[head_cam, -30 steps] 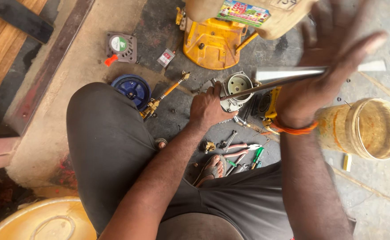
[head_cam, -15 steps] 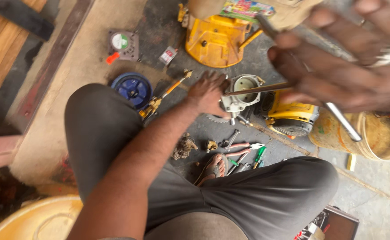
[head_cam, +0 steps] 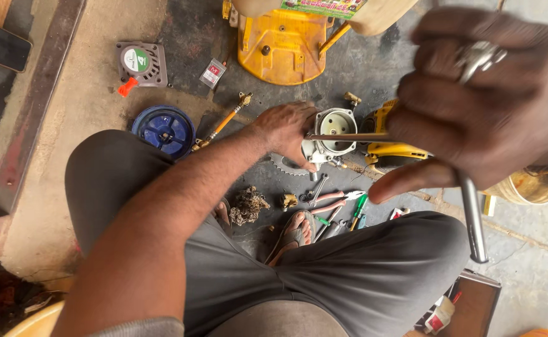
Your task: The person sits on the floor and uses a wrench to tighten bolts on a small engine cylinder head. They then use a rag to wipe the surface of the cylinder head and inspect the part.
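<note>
My left hand (head_cam: 284, 128) rests on a small metal engine part (head_cam: 331, 134) with a round opening, steadying it on the dark floor. My right hand (head_cam: 483, 109), close to the camera and blurred, grips a long metal T-handle tool (head_cam: 472, 215); its thin shaft (head_cam: 346, 136) reaches across to the engine part. A ring shows on one finger of that hand. A yellow power tool (head_cam: 391, 150) lies just right of the part, partly hidden by my right hand.
A yellow machine body (head_cam: 280, 47) stands at the top. A blue round cover (head_cam: 163, 128), a grey starter housing (head_cam: 140, 62), an orange-handled rod (head_cam: 224, 122), pliers and screwdrivers (head_cam: 336, 203), and a bucket (head_cam: 527, 187) lie around my knees and sandalled foot (head_cam: 294, 231).
My right hand has turned the T-handle tool so its bar now hangs down, and it has come nearer the camera. My left hand has stayed on the engine part.
</note>
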